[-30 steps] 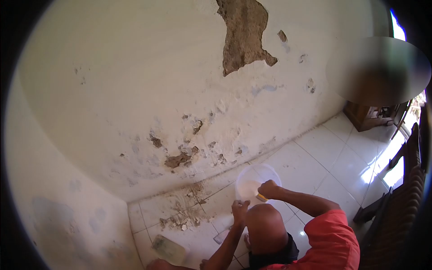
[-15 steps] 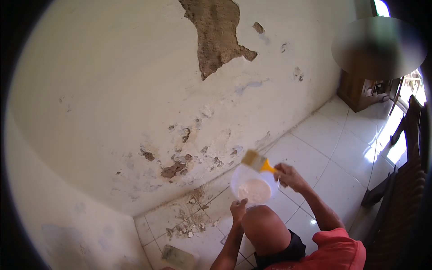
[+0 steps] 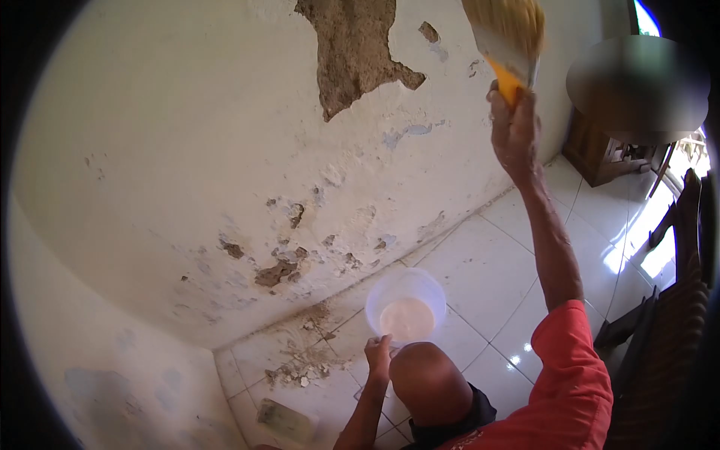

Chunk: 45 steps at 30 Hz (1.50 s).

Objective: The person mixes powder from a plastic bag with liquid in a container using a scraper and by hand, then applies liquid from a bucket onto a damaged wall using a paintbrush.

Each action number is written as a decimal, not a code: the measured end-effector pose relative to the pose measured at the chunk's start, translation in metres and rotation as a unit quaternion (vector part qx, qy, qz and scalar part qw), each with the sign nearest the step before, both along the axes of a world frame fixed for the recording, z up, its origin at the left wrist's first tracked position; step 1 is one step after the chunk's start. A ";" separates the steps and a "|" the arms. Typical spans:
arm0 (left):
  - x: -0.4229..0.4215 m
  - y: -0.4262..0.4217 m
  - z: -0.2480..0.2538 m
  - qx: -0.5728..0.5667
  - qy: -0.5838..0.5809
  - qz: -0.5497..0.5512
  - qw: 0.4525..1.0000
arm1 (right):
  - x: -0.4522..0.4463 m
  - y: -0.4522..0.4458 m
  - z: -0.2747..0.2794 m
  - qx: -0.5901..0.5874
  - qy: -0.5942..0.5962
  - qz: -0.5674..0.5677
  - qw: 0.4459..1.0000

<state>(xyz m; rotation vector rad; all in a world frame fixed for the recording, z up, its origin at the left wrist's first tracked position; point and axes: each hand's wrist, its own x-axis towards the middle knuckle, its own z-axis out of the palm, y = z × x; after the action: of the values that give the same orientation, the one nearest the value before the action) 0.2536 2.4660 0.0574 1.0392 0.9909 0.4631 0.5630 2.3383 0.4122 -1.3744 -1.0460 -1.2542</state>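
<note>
High at the upper right, my right hand (image 3: 516,135) is closed around the yellow handle of a wide paintbrush (image 3: 510,41), its bristles pointing up and cut off by the frame's top edge. Low in the middle, my left hand (image 3: 380,356) grips the near rim of a white translucent bucket (image 3: 431,281). Inside the bucket lies a pale pinkish-white liquid (image 3: 407,319). The peeling cream wall (image 3: 187,150) rises in front, with a large bare brown patch (image 3: 356,56) and several smaller chipped spots low down. I cannot tell whether the bristles touch the wall.
Crumbled plaster debris (image 3: 304,367) lies on the white tiled floor (image 3: 487,262) along the wall's foot. A pale rectangular block or container (image 3: 285,420) is at the lower left. A dark wooden bench (image 3: 660,337) stands at the right, and a wooden cabinet (image 3: 596,154) farther back.
My right hand has lifted the paintbrush from over the bucket up to the upper right, arm now stretched out. My left hand stays on the bucket rim.
</note>
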 end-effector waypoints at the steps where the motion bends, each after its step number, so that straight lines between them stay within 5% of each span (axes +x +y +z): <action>1: 0.000 0.003 0.002 -0.002 -0.001 0.001 1.000 | 0.012 0.005 -0.009 -0.028 0.034 0.000 0.999; 2: 0.000 0.005 0.003 0.007 0.027 -0.023 0.999 | 0.044 0.017 -0.026 -0.031 -0.071 -0.072 0.994; 5: -0.008 -0.002 -0.015 0.033 0.041 -0.044 0.998 | 0.086 0.024 -0.065 -0.227 0.120 -0.150 0.955; 12: 0.004 -0.001 -0.001 0.018 0.005 -0.025 1.000 | 0.041 -0.008 -0.073 -0.201 0.255 -0.048 0.945; 18: 0.008 -0.003 -0.001 -0.003 -0.030 0.000 1.000 | -0.020 0.005 0.004 -0.038 0.198 0.072 0.977; 20: 0.009 -0.004 0.001 -0.031 -0.046 0.017 0.998 | -0.041 0.021 0.021 0.118 0.100 0.231 0.961; 23: 0.006 0.002 -0.004 0.006 0.012 -0.018 1.000 | -0.008 0.074 -0.024 0.176 0.153 0.287 0.929; 24: 0.006 0.006 -0.013 0.018 0.014 -0.038 0.999 | 0.003 0.079 -0.040 -0.035 0.236 0.098 0.966; 25: 0.001 0.005 -0.014 0.025 0.017 -0.047 0.998 | 0.007 0.079 -0.051 -0.243 0.299 -0.098 0.918; 26: -0.004 0.005 -0.015 0.032 0.020 -0.056 0.998 | 0.004 0.077 -0.069 -0.242 0.300 -0.096 0.918; 28: 0.003 -0.002 -0.005 0.001 -0.012 -0.010 1.000 | -0.008 0.071 -0.082 -0.189 0.324 0.002 0.927; 31: 0.004 -0.001 -0.006 -0.005 -0.024 -0.017 1.000 | -0.022 0.054 -0.066 -0.121 0.358 -0.005 0.926; 35: 0.008 -0.004 -0.003 -0.014 -0.055 -0.006 0.998 | -0.069 0.036 0.004 0.120 0.314 0.245 0.909; 39: 0.012 -0.001 -0.009 -0.016 -0.025 -0.017 0.999 | -0.053 0.094 0.007 0.299 0.120 0.328 0.888; 40: 0.008 -0.006 -0.012 -0.027 -0.029 -0.019 0.999 | -0.027 0.101 -0.016 0.100 0.240 0.156 0.953; 41: 0.004 -0.011 -0.015 -0.039 -0.034 -0.021 0.998 | -0.001 0.107 -0.038 -0.139 0.266 -0.040 0.953; 43: 0.009 -0.004 -0.015 -0.002 -0.012 -0.012 1.000 | -0.015 0.102 -0.057 -0.185 0.218 -0.055 0.957; 45: 0.015 0.000 -0.022 -0.008 -0.055 -0.008 0.998 | -0.033 0.092 -0.065 -0.105 0.334 0.005 0.937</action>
<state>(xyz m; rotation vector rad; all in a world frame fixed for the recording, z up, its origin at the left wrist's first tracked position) 0.2690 2.4656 0.0359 0.9960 0.8864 0.4921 0.5302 2.4306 0.3473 -1.7817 -0.7085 -0.5860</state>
